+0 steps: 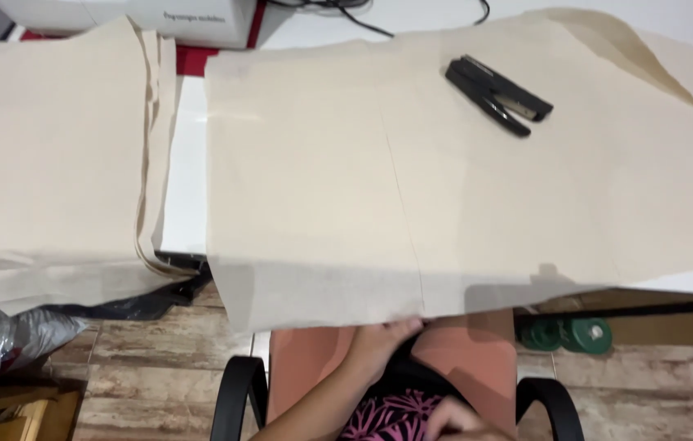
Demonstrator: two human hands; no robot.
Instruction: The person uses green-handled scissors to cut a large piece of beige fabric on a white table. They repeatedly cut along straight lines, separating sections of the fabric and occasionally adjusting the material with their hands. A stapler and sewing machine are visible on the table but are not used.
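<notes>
Left hand (383, 339) pinching hanging edge of beige fabric sheet (444, 180), grip closed on it. Right hand (457, 422) low in lap, grip unclear. Black stapler (497, 95) on fabric, white counter (183, 163) beneath.

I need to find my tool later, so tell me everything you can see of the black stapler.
The black stapler lies flat on the beige fabric sheet spread over the white table, toward the far right. It looks long, slim and closed, angled diagonally, with a duller metal-looking strip along its side. Neither hand touches it.
</notes>
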